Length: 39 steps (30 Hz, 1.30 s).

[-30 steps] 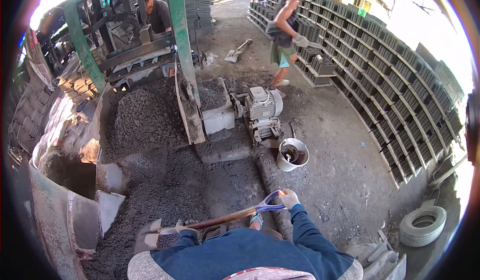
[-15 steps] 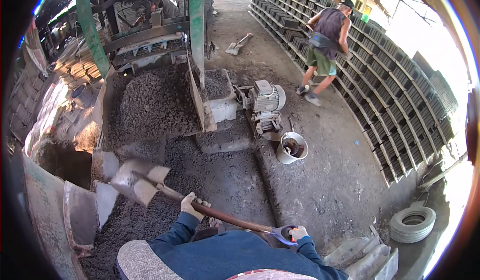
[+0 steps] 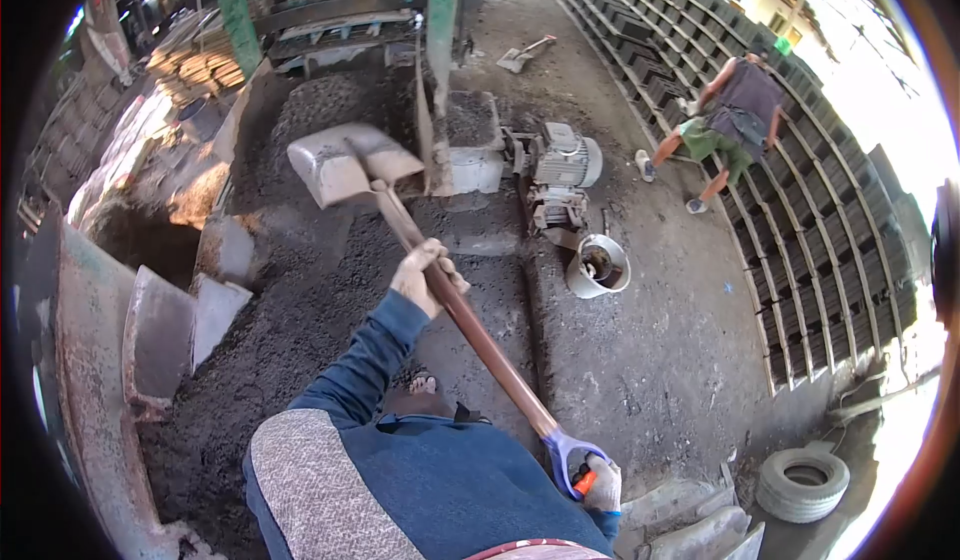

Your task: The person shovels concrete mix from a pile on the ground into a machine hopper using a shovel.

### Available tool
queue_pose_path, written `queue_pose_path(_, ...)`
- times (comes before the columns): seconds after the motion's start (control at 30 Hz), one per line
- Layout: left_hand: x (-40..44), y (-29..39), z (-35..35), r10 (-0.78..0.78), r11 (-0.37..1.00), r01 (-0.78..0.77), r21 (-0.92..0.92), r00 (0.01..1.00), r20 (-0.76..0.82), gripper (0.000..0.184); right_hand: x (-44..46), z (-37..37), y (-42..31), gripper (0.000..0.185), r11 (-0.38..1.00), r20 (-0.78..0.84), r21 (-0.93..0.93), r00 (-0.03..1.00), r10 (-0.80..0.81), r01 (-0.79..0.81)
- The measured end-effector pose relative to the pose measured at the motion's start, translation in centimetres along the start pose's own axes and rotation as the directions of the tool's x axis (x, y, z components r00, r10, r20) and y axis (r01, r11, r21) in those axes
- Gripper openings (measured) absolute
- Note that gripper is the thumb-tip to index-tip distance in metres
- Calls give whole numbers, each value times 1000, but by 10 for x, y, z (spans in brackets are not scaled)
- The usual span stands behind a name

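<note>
A shovel (image 3: 490,345) slants across the view, its metal blade up and to the left, its purple D-handle at the lower right. My gloved left hand (image 3: 428,275) is wrapped round the shaft below the blade. On the D-handle, my gloved right hand (image 3: 598,484) is closed, with something orange at the grip. The blade (image 3: 350,163) is over the front of the hopper (image 3: 236,130), and I see no load on it. Dark, gravelly mix (image 3: 320,100) lies in the hopper, and more loose dark mix (image 3: 270,360) covers the floor beneath the shovel.
An electric motor (image 3: 567,156) and a white bucket (image 3: 600,268) stand right of the hopper. Another person (image 3: 735,110) bends beside racks of blocks (image 3: 810,230). A second shovel (image 3: 525,55) lies farther back; a tire (image 3: 803,484) and sacks (image 3: 690,520) are at lower right.
The shovel has swung up and forward, its blade moving from the floor pile's edge to the hopper. My left hand rose with it. The other person has bent down towards the racks.
</note>
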<state>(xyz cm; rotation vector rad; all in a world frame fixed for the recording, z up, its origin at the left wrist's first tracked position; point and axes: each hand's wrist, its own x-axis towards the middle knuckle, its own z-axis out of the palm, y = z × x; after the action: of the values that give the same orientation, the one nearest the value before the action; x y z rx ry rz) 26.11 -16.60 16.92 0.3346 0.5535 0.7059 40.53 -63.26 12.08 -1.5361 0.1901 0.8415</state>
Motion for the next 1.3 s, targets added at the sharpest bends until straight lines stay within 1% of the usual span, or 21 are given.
queue_pose_path(0.07,25,7,-7,-53,998,48,-51,993,-104,26,-31,23,-34,15,994,5,106,1000,-22,22)
queue_pose_path(0.1,26,9,2,13,999,-19,-49,994,-111,29,-40,24,-48,26,992,15,115,998,-57,55)
queue_pose_path(0.13,24,12,7,51,998,-51,-32,999,-10,29,-50,24,-63,35,983,27,159,995,-96,91)
queue_pose_path(0.2,12,15,28,78,990,-87,-114,994,-81,27,-60,25,-78,40,965,28,224,989,-148,138)
queue_pose_path(0.3,5,13,41,33,975,-45,-219,998,-57,25,-58,22,-89,42,924,-2,336,981,-194,184)
queue_pose_path(0.33,-3,11,49,34,975,-41,-218,999,-36,19,-57,10,-92,45,934,-26,300,981,-194,193)
queue_pose_path(0.4,-9,6,49,59,978,-41,-207,995,85,17,-58,-1,-100,39,938,-46,255,972,-231,235)
queue_pose_path(0.5,-3,13,44,-47,978,40,-206,999,-26,15,-59,4,-111,39,948,-51,190,967,-251,256)
queue_pose_path(0.6,3,31,51,-128,969,120,-214,992,-22,15,-72,43,-122,32,945,-229,143,939,-257,294)
queue_pose_path(0.63,9,40,48,-188,948,194,-251,981,48,14,-77,59,-126,31,949,-266,121,930,-253,293)
queue_pose_path(0.67,13,49,45,-218,937,228,-264,974,68,14,-80,75,-129,30,951,-292,99,922,-253,292)
queue_pose_path(0.73,23,78,47,-276,941,277,-197,961,31,14,-88,108,-132,28,953,-348,72,902,-254,295)
queue_pose_path(0.83,60,112,22,-270,926,279,-255,960,71,12,-93,160,-134,25,953,-414,56,875,-250,298)
queue_pose_path(0.97,110,157,-8,-267,934,279,-225,960,83,14,-86,221,-131,23,951,-422,53,870,-257,306)
queue_pose_path(1.07,147,185,-18,-228,944,255,-209,963,145,14,-74,258,-128,23,938,-364,65,884,-295,340)
queue_pose_path(1.13,178,203,-24,-224,949,246,-197,966,127,12,-61,278,-123,23,918,-291,93,893,-344,384)
queue_pose_path(1.17,195,214,-26,-187,968,204,-144,975,122,12,-57,313,-141,17,945,-359,47,888,-287,324)
queue_pose_path(1.2,211,225,-28,-153,983,164,-88,981,122,13,-42,320,-134,27,888,-245,137,883,-400,439)
queue_pose_path(1.23,224,237,-27,-62,998,64,-21,995,83,14,-29,333,-128,22,866,-218,101,860,-461,489)
queue_pose_path(1.27,237,250,-25,34,998,-37,53,998,58,16,-32,368,-137,18,859,-215,177,870,-444,481)
queue_pose_path(1.3,252,263,-27,96,993,-98,71,995,30,19,-34,391,-138,23,880,-191,174,892,-411,443)
